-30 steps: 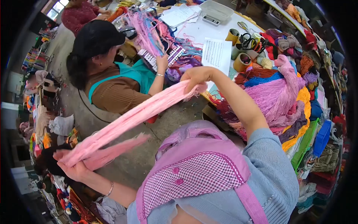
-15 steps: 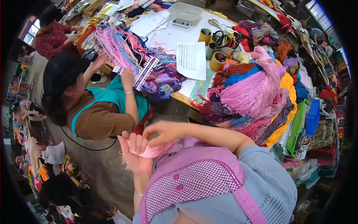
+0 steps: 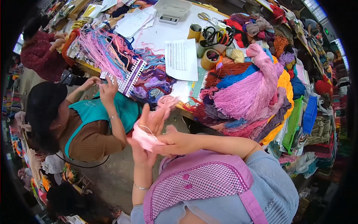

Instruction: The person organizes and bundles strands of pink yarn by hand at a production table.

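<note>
I found no legible text in this view. The white sheet [image 3: 181,59] on the table [image 3: 156,37] carried dense rows of small print, too fine for me to read. A second paper [image 3: 132,22] showed faint lines that I could not make out. The scale [image 3: 172,8] display was unreadable.
</note>
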Available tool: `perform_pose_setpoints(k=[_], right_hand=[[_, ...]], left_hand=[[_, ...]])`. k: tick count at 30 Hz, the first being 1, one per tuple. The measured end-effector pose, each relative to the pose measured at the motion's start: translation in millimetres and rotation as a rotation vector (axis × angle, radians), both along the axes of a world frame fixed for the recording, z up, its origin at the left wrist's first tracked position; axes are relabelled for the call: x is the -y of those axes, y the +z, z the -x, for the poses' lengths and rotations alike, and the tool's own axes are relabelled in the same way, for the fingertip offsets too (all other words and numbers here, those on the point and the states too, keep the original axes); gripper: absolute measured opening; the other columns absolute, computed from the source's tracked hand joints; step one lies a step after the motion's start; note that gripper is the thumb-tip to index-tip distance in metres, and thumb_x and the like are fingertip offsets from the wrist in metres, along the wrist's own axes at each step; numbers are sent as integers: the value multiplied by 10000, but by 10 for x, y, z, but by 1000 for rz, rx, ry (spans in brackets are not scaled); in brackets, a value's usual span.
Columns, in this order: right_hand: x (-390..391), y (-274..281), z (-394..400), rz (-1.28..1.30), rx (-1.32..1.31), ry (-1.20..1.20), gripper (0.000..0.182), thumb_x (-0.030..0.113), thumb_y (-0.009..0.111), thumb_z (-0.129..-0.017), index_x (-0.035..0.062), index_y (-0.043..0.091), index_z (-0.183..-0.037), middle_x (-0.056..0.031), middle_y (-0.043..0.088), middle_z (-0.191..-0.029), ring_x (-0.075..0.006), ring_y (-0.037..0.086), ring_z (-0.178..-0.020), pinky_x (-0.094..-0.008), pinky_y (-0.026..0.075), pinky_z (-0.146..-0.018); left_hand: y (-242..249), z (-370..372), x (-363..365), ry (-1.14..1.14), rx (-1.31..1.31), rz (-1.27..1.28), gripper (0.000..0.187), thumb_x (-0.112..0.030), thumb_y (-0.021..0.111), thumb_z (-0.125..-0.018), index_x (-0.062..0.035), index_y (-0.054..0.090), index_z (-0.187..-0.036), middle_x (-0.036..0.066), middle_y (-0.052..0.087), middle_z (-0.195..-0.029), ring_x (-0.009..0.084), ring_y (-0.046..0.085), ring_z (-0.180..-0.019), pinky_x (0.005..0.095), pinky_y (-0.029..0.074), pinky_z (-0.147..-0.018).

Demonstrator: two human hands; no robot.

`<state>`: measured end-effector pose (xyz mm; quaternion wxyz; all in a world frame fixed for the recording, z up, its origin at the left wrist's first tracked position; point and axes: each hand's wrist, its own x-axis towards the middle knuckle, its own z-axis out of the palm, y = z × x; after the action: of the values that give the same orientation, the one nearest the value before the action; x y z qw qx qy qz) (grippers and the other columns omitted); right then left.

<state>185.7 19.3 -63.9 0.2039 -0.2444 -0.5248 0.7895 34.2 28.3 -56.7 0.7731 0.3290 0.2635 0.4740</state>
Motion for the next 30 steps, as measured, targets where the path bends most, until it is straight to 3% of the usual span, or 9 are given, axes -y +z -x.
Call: perform_pose_setpoints(k=[2,4,7,9,12,14,16,18,30], right_hand=[[-9,-69,-78,-57,28,-59,316,328,458,-995,35,557,-929,-35,570,-799,-78,507,-661,-228,404,-578],[-17,-128,-188,-182,59,-52,272,284,464,-993,21,535,-983,-39,539,-799,-111,500,-699,-260,417,-617],[-4,-16,-410,-255,168,-156,227,242,494,-977,20,522,-1014,-38,518,-790,-134,500,-711,-295,425,-627],[-57,-8,-529,-386,235,-301,354,331,509,-967,-13,526,-1048,-92,531,-783,-162,512,-683,-327,413,-611],[-190,73,-641,-369,235,-336,202,232,486,-977,37,540,-968,-51,532,-778,-135,522,-706,-313,424,-626],[-242,137,-735,-332,280,-194,319,303,447,-998,-2,536,-1025,-77,526,-733,-144,514,-667,-300,413,-611],[-246,172,-707,-289,275,-232,324,309,447,-998,0,536,-1037,-79,526,-716,-154,525,-668,-304,420,-618],[-245,168,-690,-247,271,-272,329,315,447,-997,2,536,-1049,-81,526,-700,-164,536,-669,-308,428,-626],[-223,116,-765,-94,236,-663,141,129,555,-930,6,555,-998,-59,633,-847,-101,592,-782,-260,475,-708]], left_hand=[[3,-113,-86,89,101,73,909,-654,412,-884,-27,134,-1481,264,456,-1339,372,443,-1264,468,264,-1116],[-143,-143,-186,-182,804,191,765,-582,281,-957,-66,102,-1494,249,470,-1334,340,507,-1200,447,342,-1065],[-20,-305,-190,-19,77,189,679,-516,231,-992,-33,203,-1469,237,519,-1287,309,535,-1171,430,394,-1026],[-5,-424,-231,-71,-25,55,678,-516,224,-994,4,329,-1416,218,490,-1329,299,483,-1226,413,340,-1061],[-33,-519,-396,-194,-208,-119,697,-529,240,-990,20,356,-1402,183,445,-1383,284,417,-1282,378,290,-1087],[-59,-590,-478,-320,-882,-527,723,-549,253,-981,21,327,-1418,176,404,-1418,271,387,-1304,365,280,-1092],[48,-709,-440,-209,-555,-399,723,-549,249,-978,13,310,-1429,187,354,-1452,279,331,-1350,374,241,-1115],[60,-777,-428,-114,128,75,722,-549,219,-979,1,287,-1442,197,316,-1472,287,274,-1386,382,199,-1134],[-64,-754,-432,-221,-151,-68,892,-688,167,-913,18,251,-1451,126,266,-1513,229,287,-1378,340,230,-1108]])
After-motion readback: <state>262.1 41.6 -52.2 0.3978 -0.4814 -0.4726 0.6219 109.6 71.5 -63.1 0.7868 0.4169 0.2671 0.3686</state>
